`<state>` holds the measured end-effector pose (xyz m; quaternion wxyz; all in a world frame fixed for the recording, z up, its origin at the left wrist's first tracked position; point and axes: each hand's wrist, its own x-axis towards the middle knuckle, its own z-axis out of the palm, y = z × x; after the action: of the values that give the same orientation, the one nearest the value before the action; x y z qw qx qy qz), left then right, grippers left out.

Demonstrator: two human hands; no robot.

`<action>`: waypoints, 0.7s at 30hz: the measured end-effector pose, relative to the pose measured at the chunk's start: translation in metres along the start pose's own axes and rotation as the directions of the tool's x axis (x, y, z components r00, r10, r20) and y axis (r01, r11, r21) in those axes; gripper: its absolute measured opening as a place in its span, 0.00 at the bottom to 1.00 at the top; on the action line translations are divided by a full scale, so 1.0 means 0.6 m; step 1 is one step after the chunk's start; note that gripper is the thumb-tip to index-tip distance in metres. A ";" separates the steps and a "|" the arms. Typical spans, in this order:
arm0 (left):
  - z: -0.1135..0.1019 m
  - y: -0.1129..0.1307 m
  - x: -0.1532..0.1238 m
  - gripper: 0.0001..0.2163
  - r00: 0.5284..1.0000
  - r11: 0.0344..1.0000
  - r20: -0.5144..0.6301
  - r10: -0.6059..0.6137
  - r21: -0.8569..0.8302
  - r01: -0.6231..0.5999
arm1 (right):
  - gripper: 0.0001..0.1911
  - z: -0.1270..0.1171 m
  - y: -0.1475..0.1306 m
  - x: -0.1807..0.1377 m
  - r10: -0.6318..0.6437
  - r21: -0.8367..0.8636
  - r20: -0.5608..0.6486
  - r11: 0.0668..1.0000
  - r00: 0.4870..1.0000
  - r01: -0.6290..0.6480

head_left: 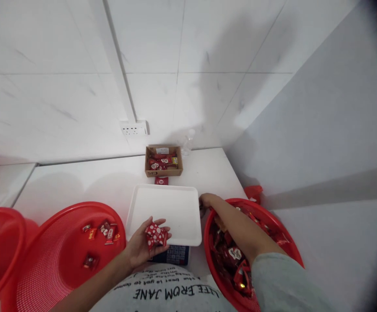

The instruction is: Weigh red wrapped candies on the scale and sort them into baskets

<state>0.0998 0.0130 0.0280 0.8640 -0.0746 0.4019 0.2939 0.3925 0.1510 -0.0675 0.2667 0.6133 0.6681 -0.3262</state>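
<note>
My left hand (139,248) is turned palm up over the near-left part of a white tray (168,208). It holds a small red packet with white dots (156,236), the fingers spread under and around it. Beyond the tray's right edge, my right hand (208,200) is at the left rim of a red basket (294,247). Its fingers are mostly hidden, and I cannot make out what the dark patch under them is. Red wrapped packets (235,253) fill that basket, partly covered by my right forearm. A blue keypad (177,255) shows under the tray's near edge.
A cardboard box (164,173) of red packets stands behind the tray, with a red packet (161,180) before it and a clear bottle (188,142) beside it. To the left are a red basket (41,242) with several wrapped pieces and another red basket (19,225). Walls rise behind and right.
</note>
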 end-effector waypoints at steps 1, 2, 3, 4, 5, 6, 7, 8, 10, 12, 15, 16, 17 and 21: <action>0.001 0.000 -0.001 0.15 1.000 1.000 -0.004 0.000 0.003 0.000 | 0.12 -0.006 0.004 0.001 0.016 -0.026 0.019 1.000 1.000 -0.016; 0.002 0.000 -0.002 0.15 1.000 1.000 -0.008 0.000 0.006 0.000 | 0.13 -0.011 0.009 0.002 0.033 -0.051 0.034 0.998 0.999 -0.031; 0.003 0.000 -0.003 0.15 1.000 1.000 -0.012 0.001 0.010 -0.001 | 0.14 -0.016 0.013 0.003 0.047 -0.070 0.038 0.997 0.998 -0.044; 0.004 0.000 -0.004 0.14 1.000 1.000 -0.016 0.002 0.014 -0.001 | 0.16 -0.021 0.017 0.004 0.058 -0.084 0.031 0.995 0.998 -0.056; 0.005 -0.001 -0.004 0.14 1.000 1.000 -0.019 0.003 0.017 -0.003 | 0.17 -0.024 0.021 0.004 0.066 -0.092 0.020 0.994 0.998 -0.063; 0.007 -0.001 -0.005 0.14 1.000 1.000 -0.024 0.004 0.022 -0.003 | 0.17 -0.026 0.024 0.003 0.069 -0.094 0.010 0.993 0.998 -0.067; 0.008 -0.002 -0.005 0.14 1.000 1.000 -0.031 0.003 0.027 -0.002 | 0.18 -0.028 0.027 0.002 0.069 -0.092 0.000 0.993 0.998 -0.069; 0.009 -0.003 -0.006 0.14 0.999 0.999 -0.039 0.002 0.032 -0.001 | 0.18 -0.028 0.028 0.000 0.068 -0.085 -0.009 0.994 0.998 -0.068; 0.010 -0.004 -0.006 0.14 0.999 0.999 -0.047 0.000 0.040 0.002 | 0.17 -0.027 0.028 -0.005 0.064 -0.064 -0.023 0.996 0.998 -0.065; 0.011 -0.004 -0.007 0.14 0.999 0.999 -0.045 -0.001 0.043 0.003 | 0.16 -0.025 0.025 -0.009 0.060 -0.037 -0.025 0.997 0.998 -0.060; 0.011 -0.005 -0.007 0.14 0.999 0.999 -0.040 -0.001 0.043 0.002 | 0.16 -0.019 0.015 -0.011 0.041 0.016 -0.002 0.999 0.999 -0.040; 0.010 -0.005 -0.006 0.14 0.999 0.999 -0.039 0.001 0.044 0.001 | 0.16 -0.017 0.010 -0.010 0.031 0.038 0.011 0.999 0.999 -0.032; 0.010 -0.005 -0.006 0.14 0.999 0.999 -0.037 0.002 0.044 -0.001 | 0.16 -0.015 0.005 -0.009 0.023 0.062 0.024 0.998 0.999 -0.024; 0.008 -0.008 -0.006 0.15 1.000 0.999 -0.025 -0.002 0.045 0.003 | 0.17 -0.008 -0.020 -0.002 0.015 0.159 0.091 0.987 0.996 -0.029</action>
<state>0.1038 0.0093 0.0330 0.8608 -0.0592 0.4190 0.2829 0.3807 0.1535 -0.0624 0.2500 0.6248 0.6203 -0.4029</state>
